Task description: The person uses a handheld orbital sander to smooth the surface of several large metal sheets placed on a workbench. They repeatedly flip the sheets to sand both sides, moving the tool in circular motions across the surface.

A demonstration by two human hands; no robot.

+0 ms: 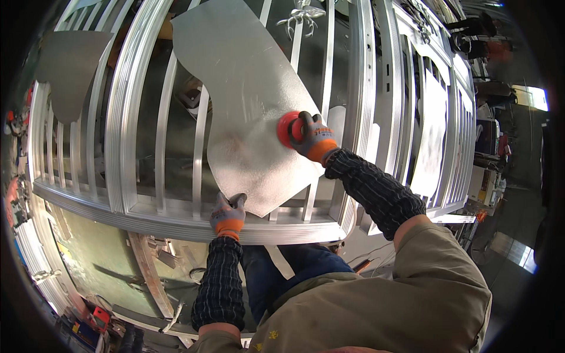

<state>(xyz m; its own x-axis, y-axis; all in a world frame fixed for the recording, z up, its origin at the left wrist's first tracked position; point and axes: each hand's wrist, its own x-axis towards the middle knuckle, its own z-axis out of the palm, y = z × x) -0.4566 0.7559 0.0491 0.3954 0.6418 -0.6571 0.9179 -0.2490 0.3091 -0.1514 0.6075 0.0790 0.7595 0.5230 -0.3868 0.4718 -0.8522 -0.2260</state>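
Observation:
A large curved grey metal sheet [259, 100] lies across the bars of a silver metal frame [276, 234] in front of me. My right hand [315, 138], in a grey and orange glove, is closed round a red round disc tool [286, 129] with a dark grip. The disc rests on the sheet near its right edge; its underside is hidden. At the sheet's near left edge my left hand [228, 215], gloved alike, grips the rim with thumb and fingers. Dark striped sleeves cover both forearms.
Another cut metal sheet [72, 67] lies on bars at the left, and a bright sheet [431, 138] at the right. A silver ornament [302, 16] sits on the far bars. A person [478, 26] stands at the far right. Cables [376, 256] hang beside my legs.

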